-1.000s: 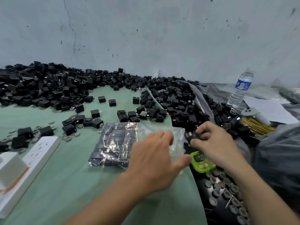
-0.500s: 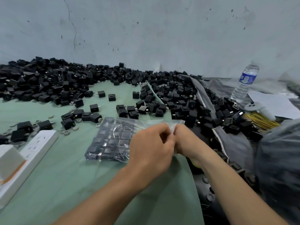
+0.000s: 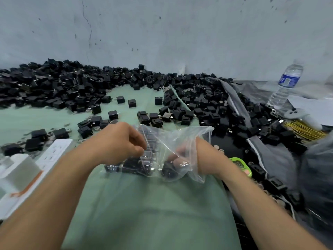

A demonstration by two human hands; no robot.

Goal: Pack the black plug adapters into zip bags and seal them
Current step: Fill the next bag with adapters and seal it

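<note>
Tightly, the left hand pinches the clear zip bag with curled fingers, while the right hand reaches wrist-deep through the bag's open mouth, fingertips against a black adapter; whether they grip it cannot be told through the plastic. The bag, partly filled with plug adapters, lies on the green cloth. The heap of loose adapters is beyond it, a white power strip to the left and a water bottle far to the right.

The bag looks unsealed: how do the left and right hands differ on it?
The left hand is outside the zip bag; the right hand is inside its mouth. The left hand pinches the plastic; the right hand's fingertips meet a black adapter. Both work the same bag.
</note>
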